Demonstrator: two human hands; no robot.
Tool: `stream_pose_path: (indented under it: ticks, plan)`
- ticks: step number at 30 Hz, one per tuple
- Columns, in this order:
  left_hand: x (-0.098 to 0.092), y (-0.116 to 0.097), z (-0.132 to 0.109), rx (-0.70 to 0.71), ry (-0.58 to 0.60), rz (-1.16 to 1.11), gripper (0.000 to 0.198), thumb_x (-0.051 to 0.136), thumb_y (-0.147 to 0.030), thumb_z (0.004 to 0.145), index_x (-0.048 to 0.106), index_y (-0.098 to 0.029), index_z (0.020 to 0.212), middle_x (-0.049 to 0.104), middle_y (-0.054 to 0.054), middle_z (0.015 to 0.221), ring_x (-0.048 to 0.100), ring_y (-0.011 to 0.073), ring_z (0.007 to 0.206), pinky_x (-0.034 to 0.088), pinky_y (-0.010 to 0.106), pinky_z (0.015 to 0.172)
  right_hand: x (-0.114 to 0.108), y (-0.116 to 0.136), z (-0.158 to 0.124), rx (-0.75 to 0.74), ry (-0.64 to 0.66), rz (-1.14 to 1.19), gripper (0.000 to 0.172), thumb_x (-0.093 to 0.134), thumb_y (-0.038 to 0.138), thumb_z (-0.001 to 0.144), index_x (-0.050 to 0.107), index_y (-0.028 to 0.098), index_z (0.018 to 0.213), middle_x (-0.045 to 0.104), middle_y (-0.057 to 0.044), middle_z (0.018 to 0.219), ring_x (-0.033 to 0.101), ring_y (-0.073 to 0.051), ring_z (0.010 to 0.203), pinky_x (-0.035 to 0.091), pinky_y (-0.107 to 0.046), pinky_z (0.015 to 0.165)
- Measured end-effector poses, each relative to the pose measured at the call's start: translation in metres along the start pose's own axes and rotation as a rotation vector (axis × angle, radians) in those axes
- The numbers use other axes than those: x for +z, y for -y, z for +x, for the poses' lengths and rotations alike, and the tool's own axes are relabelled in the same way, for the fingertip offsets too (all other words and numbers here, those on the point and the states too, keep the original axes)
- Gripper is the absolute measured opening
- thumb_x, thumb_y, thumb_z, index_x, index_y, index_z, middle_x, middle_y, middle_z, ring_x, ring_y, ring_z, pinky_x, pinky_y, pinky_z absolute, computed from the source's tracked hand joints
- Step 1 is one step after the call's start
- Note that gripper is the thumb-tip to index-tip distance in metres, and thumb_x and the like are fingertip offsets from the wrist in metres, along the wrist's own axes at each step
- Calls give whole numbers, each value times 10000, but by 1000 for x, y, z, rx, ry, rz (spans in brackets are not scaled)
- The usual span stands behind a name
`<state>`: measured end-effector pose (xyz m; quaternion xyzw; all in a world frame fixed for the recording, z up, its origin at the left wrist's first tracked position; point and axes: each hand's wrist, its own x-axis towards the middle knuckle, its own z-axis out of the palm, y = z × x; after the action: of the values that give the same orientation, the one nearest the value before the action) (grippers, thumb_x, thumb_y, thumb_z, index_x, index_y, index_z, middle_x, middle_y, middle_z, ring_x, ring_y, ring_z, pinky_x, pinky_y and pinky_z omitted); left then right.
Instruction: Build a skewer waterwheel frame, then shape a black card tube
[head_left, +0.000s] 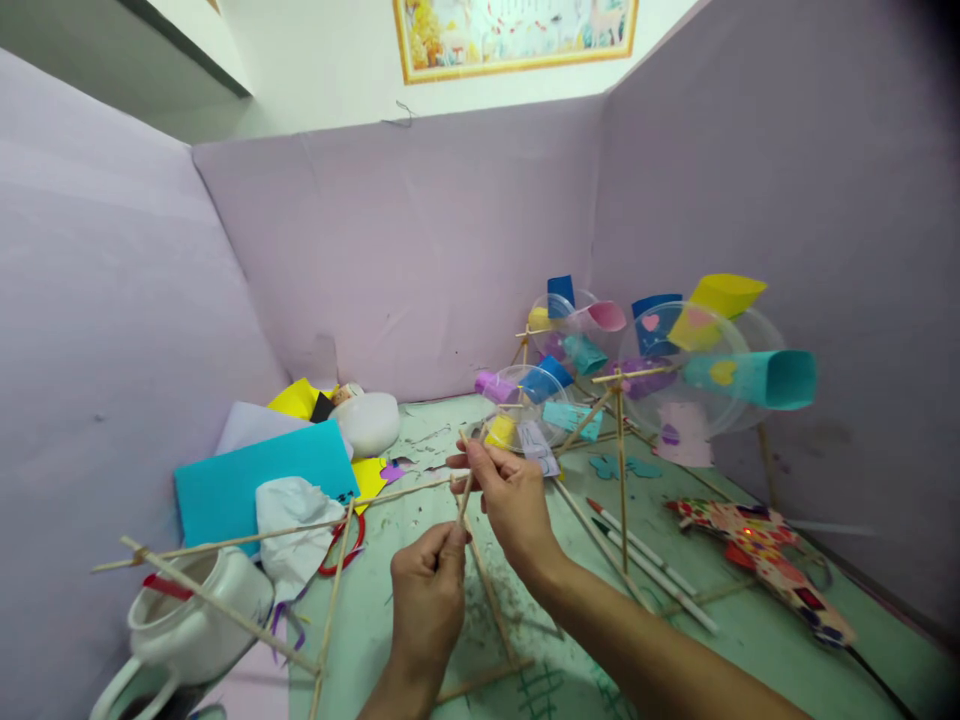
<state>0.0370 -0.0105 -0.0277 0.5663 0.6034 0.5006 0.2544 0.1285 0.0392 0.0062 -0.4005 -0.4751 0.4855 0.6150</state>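
Note:
Between my hands is a thin wooden stick (465, 503) at one corner of a frame of wooden sticks (337, 578). My left hand (429, 595) is closed around the stick's lower part, thumb on top. Higher up, my right hand (517, 502) pinches near the stick's upper end; its fingertips partly hide the joint there. The frame's long bar runs left from my right fingers to a crossed joint above a white mug (202, 610). Just behind my right hand stands a small wheel of clear plastic discs (517, 392) with coloured paper cups.
Two more paper-cup wheels on stick stands, one large (726, 395), stand at the right. A patterned glue gun (772, 560) with a lit red light lies near pencils (652, 560). Turquoise paper (262, 480), crumpled tissue (289, 525) and red-handled scissors (358, 540) lie left. Lilac panels surround the table.

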Motion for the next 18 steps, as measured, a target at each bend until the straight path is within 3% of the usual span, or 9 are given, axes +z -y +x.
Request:
stream_pose_path:
  ticks: [3, 8, 13, 15, 18]
  plan:
    - [0, 4, 4, -41, 18, -63, 325, 479, -430, 718, 551, -146, 577, 306, -44, 450, 273, 80, 443, 216, 209, 435, -4, 0, 7, 41, 52, 45, 349, 589, 423, 747, 696, 123, 890, 711, -94, 805, 617, -130, 550, 346, -210, 444]
    - [-4, 10, 14, -138, 83, -303, 365, 503, -514, 727, 483, -169, 609, 279, -79, 432, 238, 59, 402, 177, 187, 395, -15, 5, 22, 118, 265, 200, 398, 565, 482, 725, 689, 129, 860, 707, -110, 837, 642, -151, 620, 349, -196, 432]
    - [-10, 7, 18, -56, 167, -328, 342, 538, -464, 755, 523, -147, 628, 438, -39, 443, 401, 76, 426, 326, 196, 441, -18, 8, 24, 89, 292, 136, 247, 664, 296, 634, 700, 133, 816, 670, -33, 674, 554, -86, 519, 326, -166, 389]
    - [-13, 3, 19, -32, 156, -352, 301, 577, -433, 743, 571, -137, 794, 524, -22, 535, 482, 94, 478, 388, 211, 482, -15, 7, 21, 80, 268, 109, 207, 659, 259, 634, 706, 134, 792, 646, -9, 615, 511, -71, 475, 324, -163, 373]
    - [-19, -6, 20, 8, 74, -420, 476, 626, -397, 721, 493, -177, 1122, 615, 11, 778, 544, 100, 530, 437, 233, 503, -7, 5, 12, 72, 326, 119, 188, 645, 251, 654, 715, 144, 792, 648, 2, 609, 523, -75, 478, 394, -178, 412]
